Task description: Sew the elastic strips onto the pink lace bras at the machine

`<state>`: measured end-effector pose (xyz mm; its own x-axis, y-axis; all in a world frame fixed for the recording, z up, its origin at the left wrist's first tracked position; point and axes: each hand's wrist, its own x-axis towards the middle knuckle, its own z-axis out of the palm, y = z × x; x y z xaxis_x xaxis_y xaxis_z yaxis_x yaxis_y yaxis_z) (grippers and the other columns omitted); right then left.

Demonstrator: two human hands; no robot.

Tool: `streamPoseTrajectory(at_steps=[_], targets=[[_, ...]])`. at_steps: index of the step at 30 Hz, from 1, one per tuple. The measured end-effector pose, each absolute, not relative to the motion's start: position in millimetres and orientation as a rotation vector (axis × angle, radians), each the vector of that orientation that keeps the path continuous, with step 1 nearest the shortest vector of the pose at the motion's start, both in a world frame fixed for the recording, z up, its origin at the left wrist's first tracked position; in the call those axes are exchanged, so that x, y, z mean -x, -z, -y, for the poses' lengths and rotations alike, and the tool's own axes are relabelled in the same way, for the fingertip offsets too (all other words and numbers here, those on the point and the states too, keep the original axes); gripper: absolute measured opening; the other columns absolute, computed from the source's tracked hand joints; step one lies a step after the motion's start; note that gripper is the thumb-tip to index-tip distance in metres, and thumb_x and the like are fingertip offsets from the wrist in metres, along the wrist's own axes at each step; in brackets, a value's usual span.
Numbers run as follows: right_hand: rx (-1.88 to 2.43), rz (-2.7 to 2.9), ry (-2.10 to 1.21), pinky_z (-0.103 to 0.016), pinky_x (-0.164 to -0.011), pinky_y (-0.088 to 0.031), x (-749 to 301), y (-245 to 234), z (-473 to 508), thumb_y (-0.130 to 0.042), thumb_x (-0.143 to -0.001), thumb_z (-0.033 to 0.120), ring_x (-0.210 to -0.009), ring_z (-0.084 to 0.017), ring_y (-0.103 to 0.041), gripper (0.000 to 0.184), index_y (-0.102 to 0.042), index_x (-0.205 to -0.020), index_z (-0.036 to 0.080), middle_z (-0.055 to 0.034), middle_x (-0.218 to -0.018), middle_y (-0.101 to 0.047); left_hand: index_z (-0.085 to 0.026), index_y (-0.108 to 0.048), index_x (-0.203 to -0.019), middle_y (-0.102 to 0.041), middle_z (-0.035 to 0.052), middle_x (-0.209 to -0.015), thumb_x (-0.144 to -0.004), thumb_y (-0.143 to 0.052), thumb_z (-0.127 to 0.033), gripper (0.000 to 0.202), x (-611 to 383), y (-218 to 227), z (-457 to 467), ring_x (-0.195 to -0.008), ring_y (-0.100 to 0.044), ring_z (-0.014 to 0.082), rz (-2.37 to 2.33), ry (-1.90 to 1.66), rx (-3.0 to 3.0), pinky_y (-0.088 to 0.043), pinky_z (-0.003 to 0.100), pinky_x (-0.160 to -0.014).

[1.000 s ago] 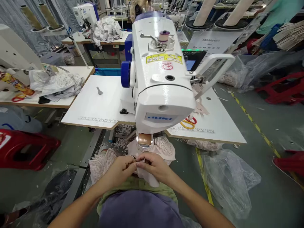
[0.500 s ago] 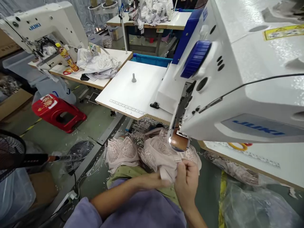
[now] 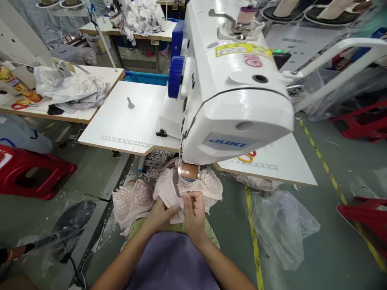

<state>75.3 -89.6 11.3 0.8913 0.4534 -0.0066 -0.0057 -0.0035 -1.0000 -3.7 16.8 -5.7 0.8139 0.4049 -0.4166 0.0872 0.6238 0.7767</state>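
Observation:
Both my hands meet low in the middle, over my lap. My left hand [image 3: 160, 215] grips the pale pink lace garment [image 3: 169, 193] from the left, fingers closed on its fabric. My right hand [image 3: 195, 213] pinches the same garment's edge from the right, fingers curled. The garment lies just below the copper-coloured end [image 3: 189, 171] of the white JUKI sewing machine [image 3: 229, 92]. More pink lace pieces [image 3: 130, 203] spread to the left on my lap.
The white sewing table [image 3: 127, 125] carries a ruler strip and a small grey pin. Yellow and red scissors [image 3: 246, 157] lie under the machine head. A side table [image 3: 69, 117] holds white fabric. Red stools [image 3: 27, 173] stand left and right; a plastic bag [image 3: 281, 225] lies on the floor.
The view has swung back to the right, centring the machine. My hands stay together on the pink garment, now a little closer under the machine's end.

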Motion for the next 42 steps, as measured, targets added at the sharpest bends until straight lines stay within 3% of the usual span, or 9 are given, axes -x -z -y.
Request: streamPoseTrajectory(at_steps=[4,11,18,21,24,29,33,38,42], targets=[[1.531,0.481,-0.227,-0.025,-0.057,-0.043,-70.2,-8.3,89.3,-0.046,-0.1,0.03,-0.06,-0.012,-0.05,0.011,-0.048,-0.092,0.023,0.0039,-0.072,-0.049,-0.015,-0.069,-0.115,-0.072,0.0144,-0.113,-0.071,-0.074,-0.06,0.063,2.1,-1.0,-10.4,-0.123,-0.056,0.0379,-0.659,-0.173,-0.854,-0.041,0.049,-0.106],[1.585,0.546,-0.021,-0.027,-0.062,-0.047,-66.1,9.3,82.2,-0.046,-0.099,0.026,-0.07,-0.014,-0.057,0.007,-0.048,-0.094,0.022,0.0005,-0.08,-0.055,-0.019,-0.075,-0.102,-0.076,0.0081,-0.104,-0.079,-0.074,-0.044,0.035,-13.3,-35.3,10.6,-0.111,-0.064,0.0324,-0.767,-0.158,-0.879,-0.048,0.038,-0.096],[1.684,0.658,-0.225,-0.031,-0.07,-0.049,-73.1,11.7,90.0,-0.049,-0.097,0.027,-0.077,-0.017,-0.06,0.011,-0.056,-0.091,0.021,-0.0026,-0.083,-0.061,-0.019,-0.07,-0.111,-0.075,0.0064,-0.098,-0.082,-0.07,-0.044,0.038,-18.5,-35.5,4.4,-0.1,-0.067,0.0271,-0.848,-0.318,-0.912,-0.05,0.038,-0.09],[1.679,0.81,-0.167,-0.035,-0.077,-0.05,-95.9,0.3,104.0,-0.055,-0.094,0.029,-0.086,-0.02,-0.062,0.01,-0.06,-0.093,0.022,-0.0046,-0.089,-0.064,-0.016,-0.071,-0.088,-0.072,0.0047,-0.082,-0.089,-0.06,-0.047,0.032,-10.7,-41.8,-9.0,-0.085,-0.066,0.0209,-0.769,-0.27,-1.236,-0.049,0.032,-0.085],[1.686,1.092,-0.223,-0.042,-0.089,-0.049,-122.7,-19.6,115.4,-0.064,-0.088,0.04,-0.103,-0.025,-0.06,0.031,-0.058,-0.113,0.022,-0.0093,-0.109,-0.064,-0.017,-0.066,-0.074,-0.059,0.0003,-0.062,-0.093,-0.054,-0.045,0.036,-0.9,-57.9,-22.8,-0.062,-0.055,0.0148,-0.634,-0.042,-1.498,-0.044,0.026,-0.064],[1.618,1.455,-0.858,-0.024,-0.059,-0.044,-140.6,-51.7,118.0,-0.058,-0.09,0.029,-0.066,-0.013,-0.056,0.012,-0.059,-0.1,0.023,0.0024,-0.081,-0.062,-0.018,-0.067,-0.09,-0.053,-0.002,-0.063,-0.091,-0.056,-0.037,0.022,6.7,-83.0,-30.7,-0.058,-0.047,0.0139,-0.499,0.191,-1.537,-0.036,0.024,-0.054],[1.571,1.326,-1.019,-0.02,-0.054,-0.038,-133.7,-52.6,117.7,-0.06,-0.086,0.025,-0.059,-0.01,-0.048,0.012,-0.056,-0.097,0.023,0.0061,-0.073,-0.054,-0.019,-0.065,-0.086,-0.054,-0.0018,-0.068,-0.09,-0.055,-0.031,0.016,8.1,-83.0,-28.5,-0.064,-0.047,0.0139,-0.501,0.227,-1.563,-0.037,0.023,-0.058],[1.741,0.967,-0.657,-0.022,-0.05,-0.035,-135.8,-37.5,126.4,-0.054,-0.089,0.026,-0.054,-0.01,-0.041,0.005,-0.055,-0.087,0.021,0.0056,-0.064,-0.048,-0.018,-0.063,-0.089,-0.054,-0.0026,-0.069,-0.09,-0.057,-0.039,0.022,7.8,-76.7,-35.4,-0.067,-0.049,0.0138,-0.676,0.113,-1.466,-0.04,0.024,-0.064],[1.858,0.858,-0.273,-0.025,-0.055,-0.041,-140.7,-35.6,134.1,-0.053,-0.092,0.024,-0.058,-0.012,-0.049,0.011,-0.062,-0.085,0.022,0.0005,-0.074,-0.059,-0.018,-0.061,-0.105,-0.064,-0.0005,-0.072,-0.089,-0.061,-0.044,0.03,5.0,-77.7,-41.0,-0.071,-0.061,0.0157,-0.699,-0.031,-1.211,-0.047,0.027,-0.073]])
